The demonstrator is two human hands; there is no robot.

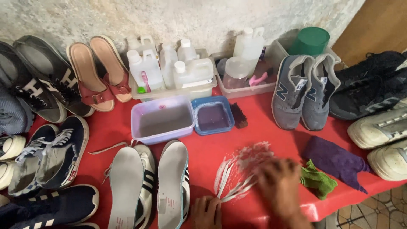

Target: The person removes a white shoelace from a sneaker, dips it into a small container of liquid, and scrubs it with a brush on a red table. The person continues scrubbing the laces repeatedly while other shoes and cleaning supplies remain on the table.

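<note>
red table (pixel 263 110), soapy patch (pixel 250 154), mottled wall (pixel 190 17).

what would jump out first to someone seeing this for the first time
The bright red tablecloth crowded with shoes, such as the grey sneakers at right. In front, the right hand is blurred over white shoelaces in soapy foam, the left hand pinning their ends. At centre sit a lilac tub and a blue tub of water.

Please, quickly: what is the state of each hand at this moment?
Left hand: fingers curled, pinning the white shoelaces to the red table.
Right hand: blurred over the laces; grip cannot be told.
</note>
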